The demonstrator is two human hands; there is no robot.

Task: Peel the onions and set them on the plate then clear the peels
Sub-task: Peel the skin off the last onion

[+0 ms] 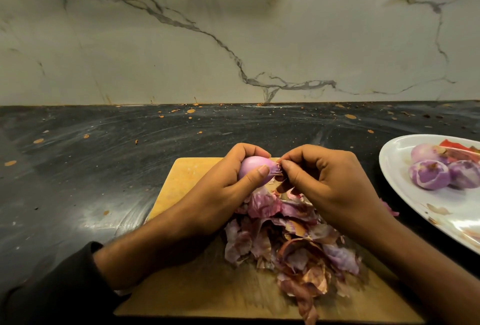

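Fingers of the left hand grasp a nearly bare onion above the cutting board; the right hand pinches its last skin.

Head view: the smooth bulb looks firm, light and slippery, so cup its belly; papery skin likely tears, so grip near the tip. Peels pile below; three peeled onions sit on the plate, right on the bench.

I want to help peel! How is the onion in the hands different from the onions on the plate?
The onion in the hands is held above the cutting board with skin still hanging at one end; the onions on the plate lie bare. It looks pale pink; they look darker purple with white streaks. All are small and round.
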